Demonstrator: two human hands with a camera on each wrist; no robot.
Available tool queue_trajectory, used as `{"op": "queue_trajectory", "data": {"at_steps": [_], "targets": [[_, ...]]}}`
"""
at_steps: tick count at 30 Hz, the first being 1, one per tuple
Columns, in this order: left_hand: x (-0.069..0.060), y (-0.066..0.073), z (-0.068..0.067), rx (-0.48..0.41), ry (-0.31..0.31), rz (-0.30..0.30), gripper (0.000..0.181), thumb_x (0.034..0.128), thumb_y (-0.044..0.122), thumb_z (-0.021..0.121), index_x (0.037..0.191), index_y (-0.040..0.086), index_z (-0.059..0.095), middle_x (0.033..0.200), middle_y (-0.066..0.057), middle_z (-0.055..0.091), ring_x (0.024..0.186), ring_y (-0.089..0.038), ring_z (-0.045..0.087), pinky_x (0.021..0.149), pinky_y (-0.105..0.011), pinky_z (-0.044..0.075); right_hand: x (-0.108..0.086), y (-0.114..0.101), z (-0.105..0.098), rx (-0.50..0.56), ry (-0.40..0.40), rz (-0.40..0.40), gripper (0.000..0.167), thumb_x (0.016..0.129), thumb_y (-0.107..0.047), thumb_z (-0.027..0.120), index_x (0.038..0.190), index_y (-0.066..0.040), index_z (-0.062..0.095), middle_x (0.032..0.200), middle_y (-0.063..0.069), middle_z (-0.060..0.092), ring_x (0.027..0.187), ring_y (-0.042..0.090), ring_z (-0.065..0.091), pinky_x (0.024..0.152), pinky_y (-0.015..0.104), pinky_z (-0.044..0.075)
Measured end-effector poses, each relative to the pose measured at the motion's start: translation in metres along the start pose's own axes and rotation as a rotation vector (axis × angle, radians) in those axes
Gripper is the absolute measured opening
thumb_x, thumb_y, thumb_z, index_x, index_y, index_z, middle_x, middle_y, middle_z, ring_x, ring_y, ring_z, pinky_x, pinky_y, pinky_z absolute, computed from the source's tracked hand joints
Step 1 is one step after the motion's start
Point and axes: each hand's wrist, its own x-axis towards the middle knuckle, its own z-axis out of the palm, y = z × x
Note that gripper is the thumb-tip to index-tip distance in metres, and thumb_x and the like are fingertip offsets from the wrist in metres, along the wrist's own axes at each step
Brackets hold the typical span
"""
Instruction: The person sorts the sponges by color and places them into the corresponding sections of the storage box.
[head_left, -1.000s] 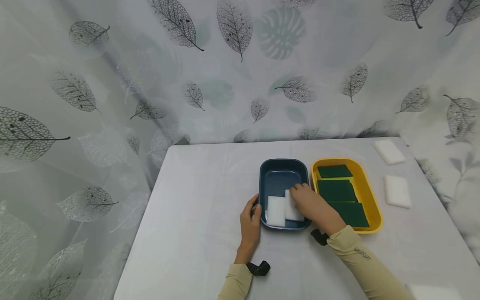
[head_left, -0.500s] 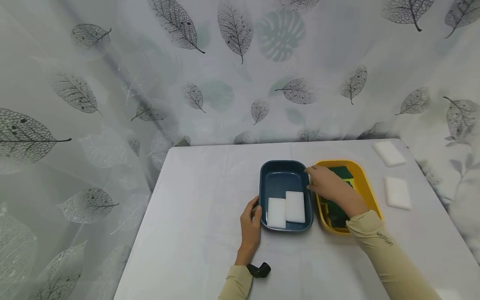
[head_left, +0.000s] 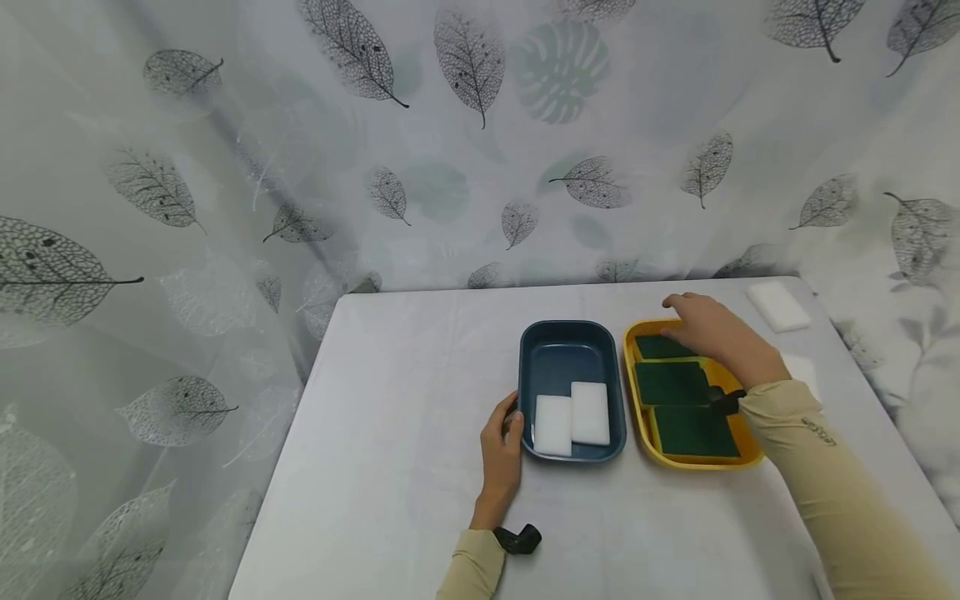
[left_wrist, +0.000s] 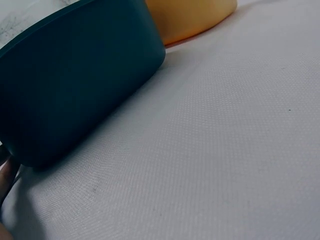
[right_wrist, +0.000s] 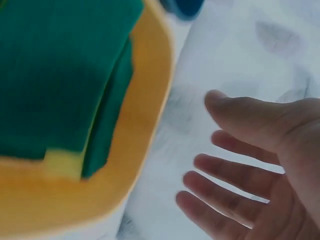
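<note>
Reaching past the far end of a yellow tray point(head_left: 746, 437), a person spreads the fingers of the right hand point(head_left: 708, 329), thumb well apart, with nothing in its hold; the right wrist view shows the fingers parted and the hand clear of the tray's rim. The left hand point(head_left: 500, 458) rests lightly bent against the outer left wall of a blue tray point(head_left: 564, 358), though whether it pinches that wall or merely touches it cannot be told. Two white blocks point(head_left: 590, 413) lie flat, side by side, at the near end of the blue tray, the right one set slightly farther from the person. Just beside it, on the right, the yellow tray carries green-faced sponges point(head_left: 672, 383), three green faces showing in a row from far end to near and yellow edges peeking out below them. A third white block point(head_left: 777, 305) lies near the table's far right corner, and a fourth point(head_left: 802, 371) is partly covered by the right arm. Both trays stand on a table point(head_left: 405, 400) spread with white cloth, before a pale curtain point(head_left: 480, 183) printed with dark, net-veined leaves. Beige sleeves point(head_left: 795, 442) cover the person's forearms, and a small black device point(head_left: 517, 539) sits at the left wrist.
</note>
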Motion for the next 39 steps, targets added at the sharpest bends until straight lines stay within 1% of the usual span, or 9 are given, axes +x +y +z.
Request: {"op": "queue_trajectory", "data": {"at_steps": [3, 8, 14, 18, 23, 29, 32, 35, 39], "targets": [[0.000, 0.000, -0.001, -0.005, -0.014, 0.009, 0.039, 0.1093, 0.020, 0.052, 0.147, 0.014, 0.058, 0.143, -0.009, 0.066, 0.119, -0.026, 0.071, 0.103, -0.035, 0.056, 0.003, 0.021, -0.004, -0.024, 0.017, 0.034, 0.055, 0.101, -0.014, 0.066, 0.140, 0.019, 0.047, 0.136, 0.044, 0.053, 0.119, 0.057, 0.057, 0.101, 0.067, 0.049], [-0.001, 0.000, -0.001, 0.001, -0.024, -0.004, 0.039, 0.1100, 0.024, 0.051, 0.147, 0.017, 0.058, 0.143, -0.007, 0.066, 0.116, -0.023, 0.072, 0.102, -0.034, 0.055, 0.006, 0.051, -0.009, -0.056, 0.028, 0.079, 0.063, 0.099, -0.015, 0.068, 0.143, 0.021, 0.041, 0.139, 0.048, 0.046, 0.124, 0.062, 0.049, 0.105, 0.071, 0.044], [-0.002, -0.001, 0.000, -0.005, -0.023, -0.004, 0.039, 0.1101, 0.024, 0.051, 0.147, 0.015, 0.058, 0.144, -0.009, 0.065, 0.120, -0.026, 0.070, 0.104, -0.035, 0.055, 0.011, 0.082, -0.016, -0.019, 0.034, 0.079, 0.070, 0.101, -0.020, 0.063, 0.146, 0.023, 0.033, 0.142, 0.051, 0.039, 0.129, 0.066, 0.041, 0.106, 0.075, 0.039], [-0.003, -0.001, 0.000, 0.000, -0.020, -0.014, 0.039, 0.1102, 0.025, 0.051, 0.147, 0.016, 0.058, 0.144, -0.007, 0.065, 0.119, -0.024, 0.071, 0.105, -0.034, 0.055, 0.014, 0.104, -0.016, 0.015, 0.027, 0.082, 0.073, 0.104, -0.026, 0.059, 0.148, 0.023, 0.028, 0.145, 0.052, 0.032, 0.132, 0.068, 0.035, 0.109, 0.078, 0.033], [-0.005, 0.001, 0.000, 0.012, -0.028, -0.010, 0.039, 0.1100, 0.024, 0.051, 0.147, 0.015, 0.058, 0.144, -0.008, 0.065, 0.117, -0.022, 0.071, 0.104, -0.033, 0.055, 0.015, 0.132, -0.008, 0.013, -0.003, 0.134, 0.080, 0.106, -0.032, 0.051, 0.151, 0.025, 0.019, 0.147, 0.055, 0.022, 0.132, 0.073, 0.024, 0.110, 0.082, 0.025], [-0.005, 0.003, 0.000, 0.008, -0.029, -0.016, 0.040, 0.1103, 0.026, 0.051, 0.148, 0.016, 0.058, 0.145, -0.005, 0.064, 0.118, -0.018, 0.070, 0.104, -0.032, 0.055, 0.015, 0.161, 0.002, -0.072, -0.050, 0.189, 0.079, 0.107, -0.036, 0.047, 0.151, 0.023, 0.018, 0.145, 0.055, 0.019, 0.127, 0.078, 0.023, 0.106, 0.084, 0.030], [-0.005, 0.001, 0.000, 0.009, -0.031, -0.013, 0.040, 0.1102, 0.026, 0.051, 0.148, 0.015, 0.058, 0.145, -0.006, 0.065, 0.118, -0.019, 0.070, 0.103, -0.032, 0.055, 0.015, 0.171, 0.004, -0.110, -0.100, 0.207, 0.078, 0.107, -0.033, 0.048, 0.150, 0.023, 0.017, 0.143, 0.057, 0.018, 0.125, 0.077, 0.024, 0.104, 0.084, 0.031], [-0.004, 0.000, 0.000, 0.009, -0.030, 0.001, 0.039, 0.1102, 0.025, 0.051, 0.148, 0.014, 0.058, 0.145, -0.008, 0.065, 0.118, -0.021, 0.071, 0.103, -0.033, 0.056, 0.017, 0.179, 0.005, -0.112, -0.144, 0.211, 0.079, 0.107, -0.035, 0.048, 0.149, 0.025, 0.017, 0.142, 0.057, 0.019, 0.125, 0.076, 0.025, 0.106, 0.084, 0.030], [-0.003, 0.001, -0.003, 0.000, -0.030, 0.003, 0.039, 0.1101, 0.025, 0.051, 0.148, 0.015, 0.058, 0.145, -0.007, 0.065, 0.117, -0.023, 0.072, 0.105, -0.034, 0.055, 0.020, 0.186, 0.006, -0.097, -0.163, 0.217, 0.078, 0.108, -0.035, 0.045, 0.148, 0.025, 0.017, 0.140, 0.058, 0.020, 0.124, 0.076, 0.026, 0.107, 0.084, 0.028]]}}
